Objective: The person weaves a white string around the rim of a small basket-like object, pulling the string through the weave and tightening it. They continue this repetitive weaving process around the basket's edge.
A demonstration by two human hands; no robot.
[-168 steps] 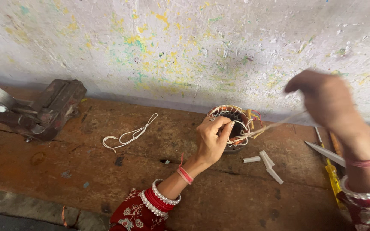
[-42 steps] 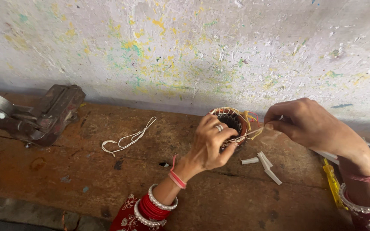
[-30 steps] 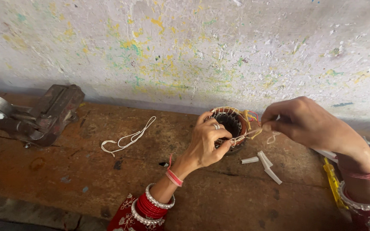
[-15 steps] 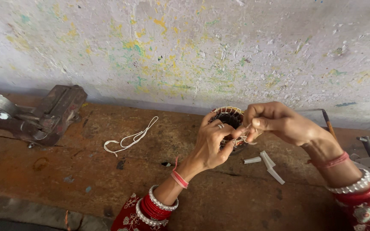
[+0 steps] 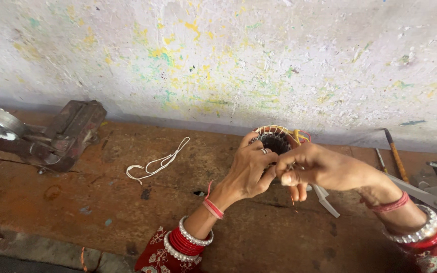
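A small round motor stator (image 5: 275,137) with copper coils and coloured wires stands on the wooden workbench (image 5: 127,212). My left hand (image 5: 251,164) grips its near side, a ring on one finger. My right hand (image 5: 314,169) presses against the stator's right side, fingers pinched on a thin white thread or wire right at the coil. The two hands touch each other over the stator, which they partly hide.
A rusty bench vise (image 5: 56,139) sits at the left. A loose loop of white cord (image 5: 159,162) lies left of the hands. White strips (image 5: 324,196) lie under my right hand. Metal tools (image 5: 431,182) and a wooden-handled tool (image 5: 394,154) lie at the right. A paint-spattered wall rises behind.
My right hand, earlier raised far to the right with the thread pulled taut, has come in leftward and now pinches at the stator. My left hand stayed on the stator.
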